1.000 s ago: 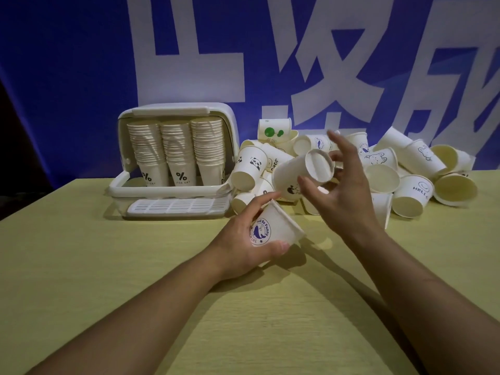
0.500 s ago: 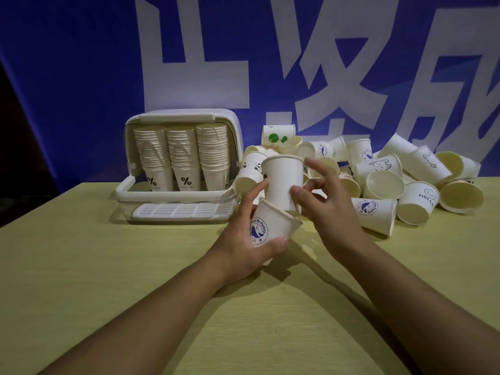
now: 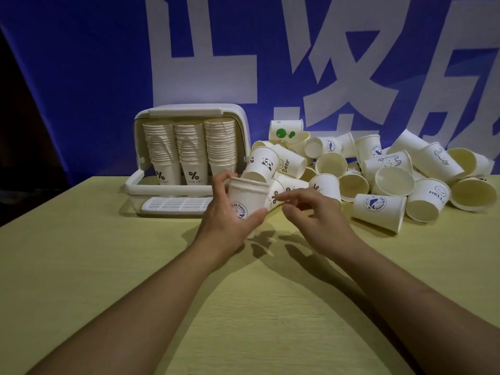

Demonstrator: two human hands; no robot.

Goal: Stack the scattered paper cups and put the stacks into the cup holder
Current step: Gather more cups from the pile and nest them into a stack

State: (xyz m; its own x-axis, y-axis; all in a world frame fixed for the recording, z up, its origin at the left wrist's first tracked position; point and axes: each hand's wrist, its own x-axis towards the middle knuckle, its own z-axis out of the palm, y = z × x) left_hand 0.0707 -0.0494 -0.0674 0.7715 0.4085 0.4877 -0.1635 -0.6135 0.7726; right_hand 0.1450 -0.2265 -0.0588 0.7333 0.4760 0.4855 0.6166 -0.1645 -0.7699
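Left hand (image 3: 230,220) gripping the nested cups (image 3: 247,197) upright over the table (image 3: 108,280), thumb on the near wall, fingers wrapped round the far side; two rims showing at the top, so likely one cup seated in another. Right hand (image 3: 311,212) hanging just right of that stack, loosely spread and carrying nothing, fingertips near but not touching.

Advice for the stacking step: keeping the held stack mouth-up and steady, feeding each next cup base-first, pressing until rims sit even, squeezing lightly to avoid crushing the paper.

Loose cup pile (image 3: 378,174) lying just beyond and right of the right hand, nearest being the whale-logo cup (image 3: 377,208) on its side. Cup holder (image 3: 189,150) standing beyond the left hand, lid raised, three tall stacks already inside, looking full.
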